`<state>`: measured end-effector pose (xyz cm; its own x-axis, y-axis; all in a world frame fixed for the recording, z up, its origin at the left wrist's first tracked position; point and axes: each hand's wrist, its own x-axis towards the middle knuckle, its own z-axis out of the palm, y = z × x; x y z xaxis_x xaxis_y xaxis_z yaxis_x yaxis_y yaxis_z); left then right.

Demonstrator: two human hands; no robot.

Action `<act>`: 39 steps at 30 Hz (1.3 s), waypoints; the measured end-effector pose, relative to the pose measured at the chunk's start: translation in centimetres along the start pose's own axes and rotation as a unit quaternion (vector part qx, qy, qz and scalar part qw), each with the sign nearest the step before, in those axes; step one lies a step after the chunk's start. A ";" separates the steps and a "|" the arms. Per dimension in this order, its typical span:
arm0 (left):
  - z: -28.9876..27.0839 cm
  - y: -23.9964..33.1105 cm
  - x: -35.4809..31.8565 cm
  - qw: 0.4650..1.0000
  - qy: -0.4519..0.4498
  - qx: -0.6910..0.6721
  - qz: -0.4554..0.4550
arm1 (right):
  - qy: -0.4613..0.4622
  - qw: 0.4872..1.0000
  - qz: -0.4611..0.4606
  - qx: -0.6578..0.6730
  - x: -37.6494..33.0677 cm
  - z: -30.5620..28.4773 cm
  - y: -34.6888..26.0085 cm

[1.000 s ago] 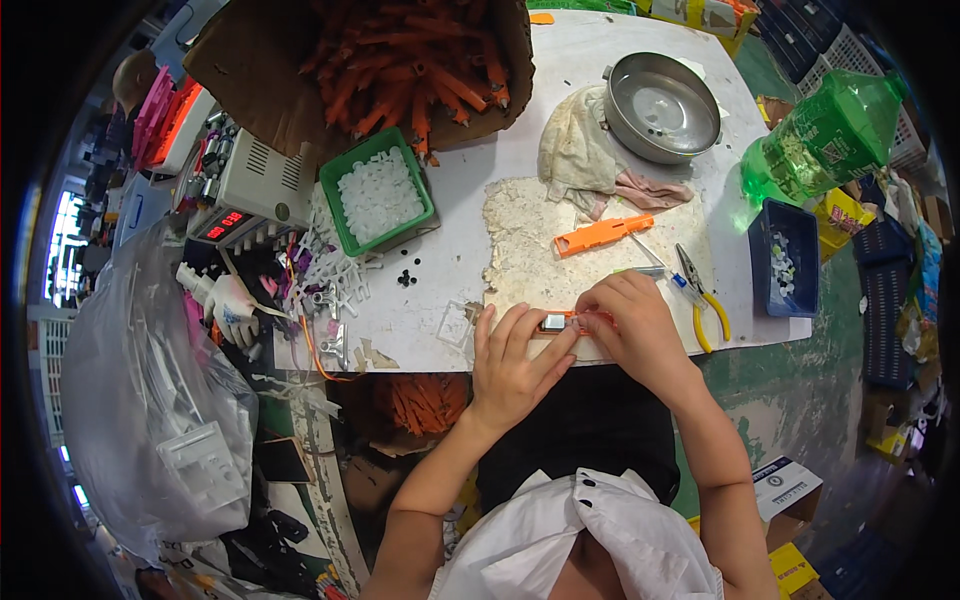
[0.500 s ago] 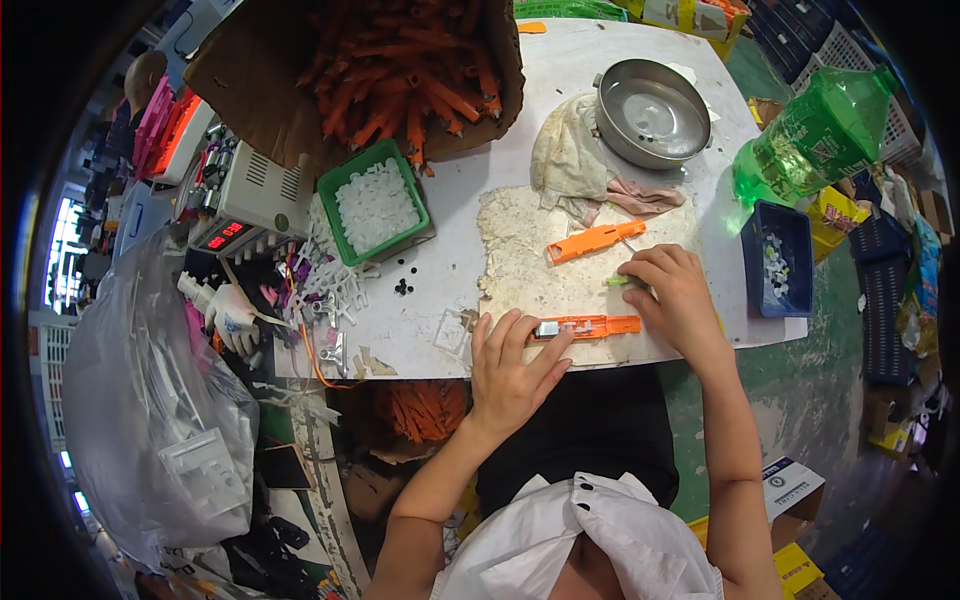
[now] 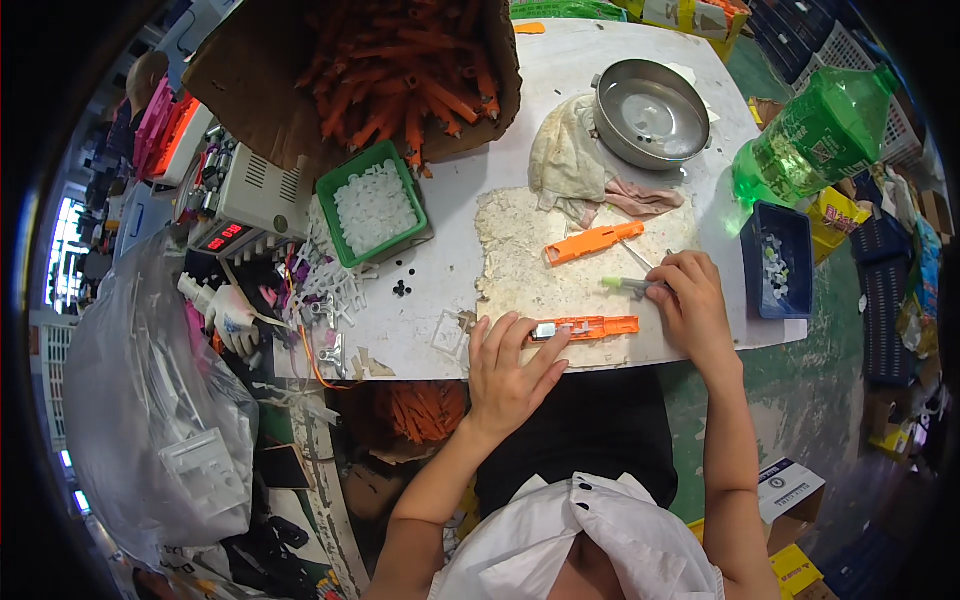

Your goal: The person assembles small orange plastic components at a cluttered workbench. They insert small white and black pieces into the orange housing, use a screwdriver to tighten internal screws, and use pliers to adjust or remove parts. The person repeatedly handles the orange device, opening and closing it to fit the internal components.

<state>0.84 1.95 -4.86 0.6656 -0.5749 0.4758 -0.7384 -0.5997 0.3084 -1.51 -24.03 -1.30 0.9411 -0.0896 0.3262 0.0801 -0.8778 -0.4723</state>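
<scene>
My left hand grips the left end of an orange plastic housing half, holding it against the worn mat. A silver metal piece sits in that end, and small pale parts lie inside the shell. Above the mat's right side, my right hand pinches a slim stick-like tool with a green end and greyish body. A thin rod runs toward those fingers; I cannot tell whether it is held. Another orange housing piece lies farther back on the mat.
A green tray of small white parts stands left, below a carton of orange pieces. At the back are a cloth and metal bowl. To the right are a blue bin and green bottle.
My right hand has shifted a little right, away from the housing, and more of the green-ended tool shows. The thin rod has come into sight. My left hand stays nearly in place.
</scene>
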 end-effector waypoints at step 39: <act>0.8 1.3 0.3 0.999 -0.029 0.023 0.027 | -0.071 0.997 -0.037 0.018 -1.1 -1.9 -2.8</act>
<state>0.21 0.55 -5.02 0.6312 -0.6371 0.4424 -0.7684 -0.5911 0.2451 -3.41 -22.36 1.28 0.9688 0.0454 0.2437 0.1614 -0.8615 -0.4813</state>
